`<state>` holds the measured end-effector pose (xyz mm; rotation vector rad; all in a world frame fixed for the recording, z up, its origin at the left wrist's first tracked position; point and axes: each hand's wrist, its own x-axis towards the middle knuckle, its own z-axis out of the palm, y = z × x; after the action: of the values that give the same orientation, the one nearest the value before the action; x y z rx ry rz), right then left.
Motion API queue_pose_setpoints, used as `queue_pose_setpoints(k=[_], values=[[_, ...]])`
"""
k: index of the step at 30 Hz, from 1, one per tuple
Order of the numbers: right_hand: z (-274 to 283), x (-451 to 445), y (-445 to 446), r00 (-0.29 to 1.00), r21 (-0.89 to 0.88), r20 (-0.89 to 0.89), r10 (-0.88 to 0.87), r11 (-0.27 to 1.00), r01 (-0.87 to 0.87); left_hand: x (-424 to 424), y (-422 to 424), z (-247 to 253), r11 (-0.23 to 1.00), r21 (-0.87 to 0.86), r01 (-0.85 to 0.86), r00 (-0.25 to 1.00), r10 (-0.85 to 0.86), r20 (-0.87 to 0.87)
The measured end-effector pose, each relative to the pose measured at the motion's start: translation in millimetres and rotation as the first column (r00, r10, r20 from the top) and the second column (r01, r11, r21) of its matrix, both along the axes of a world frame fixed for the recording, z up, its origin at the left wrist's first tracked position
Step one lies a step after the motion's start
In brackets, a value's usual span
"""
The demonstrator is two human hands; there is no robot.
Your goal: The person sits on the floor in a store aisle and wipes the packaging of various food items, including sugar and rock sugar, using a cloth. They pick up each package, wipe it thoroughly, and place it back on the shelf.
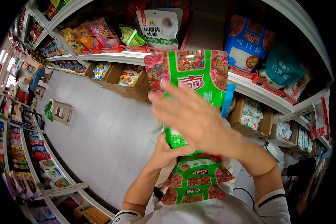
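Observation:
My left hand (168, 151) grips the lower end of a green and red sugar pouch (187, 67), its thumb across the front. My right hand (193, 120), blurred, lies across the front of the same pouch with its fingers extended and apart; whether it touches the pouch I cannot tell. Two more pouches of the same green and red design (199, 171) lie one beyond the other against my body, below the held one. What supports them is hidden. A blue pouch (228, 98) shows partly behind the held pouch.
Ahead, a white shelf (114, 57) bears sugar pouches, including a blue one (245, 47) and a white one (159, 29). Cardboard boxes (137, 89) stand beneath. A plastic stool (62, 111) stands on the left; more stocked shelves line the lower left. A seated person is far left, another person at right.

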<state>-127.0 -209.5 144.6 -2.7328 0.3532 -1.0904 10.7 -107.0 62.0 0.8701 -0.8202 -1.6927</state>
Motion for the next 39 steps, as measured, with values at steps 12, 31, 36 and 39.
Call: queue_pose_setpoints(k=[12,31,36,39], values=[[45,-54,-74,0.788,-0.057,0.383,-0.483,0.838,0.542,-6,4,16,0.978,-0.055,-0.203,0.975,0.196,-0.107],[32,-46,32,0.986,0.7,0.137,-0.095,0.714,-0.028,34,-5,70,0.699,-0.321,-0.639,0.767,0.61,-0.197],[52,-46,32,0.978,0.713,0.2,-0.054,0.693,-0.107,69,-2,66,0.624,-0.344,-0.702,0.695,0.706,-0.137],[70,-45,27,0.941,0.789,0.313,-0.13,0.586,-0.181,68,-2,56,0.654,-0.334,-0.679,0.721,0.679,-0.135]])
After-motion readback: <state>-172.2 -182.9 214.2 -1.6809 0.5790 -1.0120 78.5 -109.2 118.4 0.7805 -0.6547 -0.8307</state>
